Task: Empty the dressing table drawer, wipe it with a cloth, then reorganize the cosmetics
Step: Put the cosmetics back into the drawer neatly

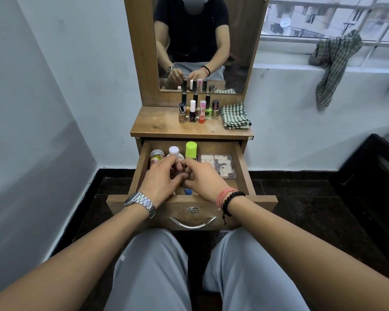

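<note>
The wooden drawer (241, 167) of the dressing table is pulled open in front of my knees. Along its back stand a small jar (156, 156), a white-capped bottle (174, 151) and a green-capped bottle (191, 149). A clear box of compacts (221, 166) lies at the right, and a blue item (188, 191) peeks out near the front. Both hands are inside the drawer with fingertips almost touching. My left hand (160, 181) curls its fingers around the base of the white-capped bottle. My right hand (203, 177) has curled fingers; what they hold is hidden.
Several nail polish bottles (195, 111) stand on the table top (157, 124), beside a folded green checked cloth (235, 116). A mirror (202, 41) rises behind them. Another checked cloth (332, 63) hangs from the window sill. Dark furniture (373, 176) stands at the right.
</note>
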